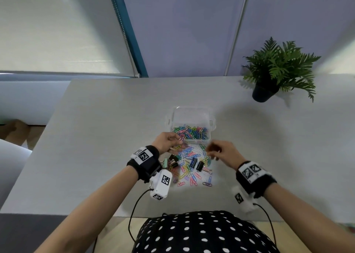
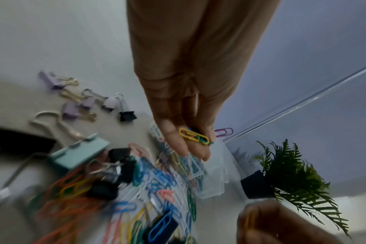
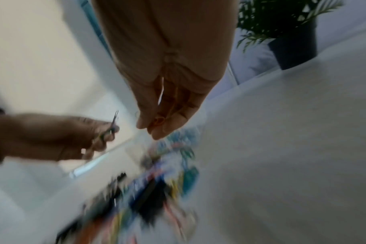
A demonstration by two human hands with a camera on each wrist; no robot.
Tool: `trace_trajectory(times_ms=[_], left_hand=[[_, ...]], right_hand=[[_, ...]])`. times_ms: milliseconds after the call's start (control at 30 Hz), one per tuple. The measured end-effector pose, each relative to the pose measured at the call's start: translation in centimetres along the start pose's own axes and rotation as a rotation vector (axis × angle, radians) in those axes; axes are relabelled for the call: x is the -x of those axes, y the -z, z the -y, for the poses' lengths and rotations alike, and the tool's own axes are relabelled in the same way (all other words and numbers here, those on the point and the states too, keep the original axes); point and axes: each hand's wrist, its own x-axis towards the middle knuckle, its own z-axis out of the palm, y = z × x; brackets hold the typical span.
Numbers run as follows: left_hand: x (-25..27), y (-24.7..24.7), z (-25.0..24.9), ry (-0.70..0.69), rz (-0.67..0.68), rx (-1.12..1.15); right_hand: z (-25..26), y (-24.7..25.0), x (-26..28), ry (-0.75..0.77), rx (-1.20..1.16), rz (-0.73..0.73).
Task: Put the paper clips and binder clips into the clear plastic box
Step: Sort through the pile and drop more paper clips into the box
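A clear plastic box (image 1: 192, 113) stands mid-table with many coloured paper clips inside. Loose paper clips (image 1: 192, 168) and binder clips (image 1: 199, 165) lie in a pile just in front of it. My left hand (image 1: 169, 142) hovers at the box's near left corner and pinches a few paper clips (image 2: 193, 136), yellow, green and blue. My right hand (image 1: 217, 151) hangs over the right side of the pile, blurred, with an orange paper clip (image 3: 160, 119) pinched between its fingertips. Purple, black and mint binder clips (image 2: 79, 155) lie left of the pile.
A potted fern (image 1: 276, 70) stands at the table's (image 1: 96, 137) far right. A blind and a wall panel rise behind the far edge. Cables run from both wrist cameras toward my body at the near edge.
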Motion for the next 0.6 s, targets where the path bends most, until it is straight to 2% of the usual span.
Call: trace_trajectory(times_ms=[133,267,367,433,500,600], left_hand=[[-2.4,0.4,-1.9,-0.057,-0.110,-0.128],[-4.5,0.6,-3.3,-0.077,-0.174,-0.371],[-4.5,0.5,-3.8,-0.110,-0.167,-0.588],[-3.7,0.3,-3.7,-0.191,-0.184,-0.699],[-2.7,-0.1,-2.8,-0.290,-0.186,-0.726],[-1.0,-0.9,-0.3,-0.316,-0.047,-0.718]], right_hand=[[2.1,2.0,-4.1,-0.033,-0.114,-0.109],[3.2,2.0,-7.2,-0.066,-0.112,-0.130],[3.2,1.2,-7.6,-0.077,0.066,-0.070],[3.1,0.7,-6.8,-0.035,0.223,-0.060],[3.0,0.2,-5.2,0.032,0.278,-0.081],[2.1,-1.2,-2.8,0.125,0.374,-0.017]])
